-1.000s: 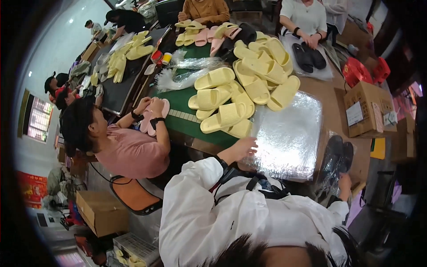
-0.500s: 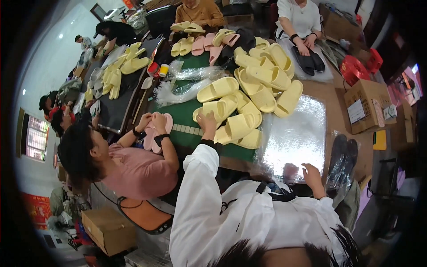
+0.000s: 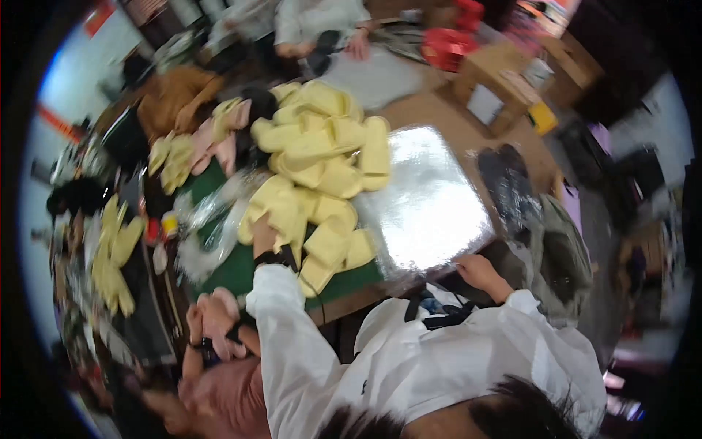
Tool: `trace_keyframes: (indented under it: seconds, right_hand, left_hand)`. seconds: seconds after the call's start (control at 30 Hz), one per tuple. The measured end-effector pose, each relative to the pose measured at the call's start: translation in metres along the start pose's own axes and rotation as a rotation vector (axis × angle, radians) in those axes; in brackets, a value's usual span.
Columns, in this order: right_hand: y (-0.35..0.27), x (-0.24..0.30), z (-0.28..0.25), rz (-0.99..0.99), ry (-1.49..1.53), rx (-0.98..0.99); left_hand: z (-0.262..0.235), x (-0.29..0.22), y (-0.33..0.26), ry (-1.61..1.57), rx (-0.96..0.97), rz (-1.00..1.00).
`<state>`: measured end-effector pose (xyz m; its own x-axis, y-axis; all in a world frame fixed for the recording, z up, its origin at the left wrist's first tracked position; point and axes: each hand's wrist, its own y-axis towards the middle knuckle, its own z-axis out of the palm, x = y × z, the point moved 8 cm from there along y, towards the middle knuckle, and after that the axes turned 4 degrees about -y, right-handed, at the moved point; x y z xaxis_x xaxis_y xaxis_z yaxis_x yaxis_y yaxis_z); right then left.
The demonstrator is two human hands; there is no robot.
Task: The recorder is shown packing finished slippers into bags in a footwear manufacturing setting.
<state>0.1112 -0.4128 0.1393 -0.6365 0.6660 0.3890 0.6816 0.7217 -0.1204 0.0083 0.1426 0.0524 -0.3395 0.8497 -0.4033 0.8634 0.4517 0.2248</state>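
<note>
My left hand is at the near left of a heap of yellow slippers. Its fingers close around the edge of one yellow slipper, though motion blurs them. At the near right corner of a shiny stack of clear plastic bags, my right hand pinches the bag edge between thumb and fingers. More yellow slippers lie between my two hands, close to the table's front edge.
To my left, a co-worker's hands hold pink slippers. Crumpled clear plastic lies on the green mat. Bagged dark slippers are at the right, with a cardboard box behind. Another person sits across the table.
The whole view has swung to the right and blurred. My left hand stays at the near yellow slippers. My right hand, with fingers apart before, has closed at the bag stack's corner.
</note>
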Motion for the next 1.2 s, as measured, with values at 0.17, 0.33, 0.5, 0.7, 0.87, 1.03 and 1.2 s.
trace_keyframes:
  seconds: [0.17, 0.33, 0.5, 0.7, 0.87, 1.03, 1.2]
  right_hand:
    - [-0.033, -0.003, 0.003, 0.153, 0.023, -0.047]
    - [-0.041, -0.006, -0.006, 0.154, 0.032, -0.058]
    - [-0.034, -0.016, 0.022, 0.126, -0.006, -0.013]
    - [-0.018, -0.018, 0.018, 0.104, 0.066, -0.006]
    - [0.003, -0.019, 0.008, 0.074, 0.117, 0.04]
    - [0.005, -0.03, -0.007, 0.017, 0.179, -0.042]
    - [-0.005, -0.053, -0.015, 0.07, 0.203, -0.014]
  left_hand:
    - [0.028, -0.007, 0.021, -0.241, 0.04, 0.01]
    - [0.046, 0.057, 0.034, -0.719, -0.081, -0.461]
    - [0.02, 0.052, 0.046, -1.032, -0.108, -0.479]
    - [-0.114, -0.134, 0.062, -1.478, -0.492, -0.526]
    - [-0.187, -0.285, 0.053, -1.208, -0.318, 0.003]
    - [-0.142, -0.387, 0.049, -1.983, -0.027, -0.075]
    - [-0.038, -0.436, 0.044, -2.108, 0.318, -0.378]
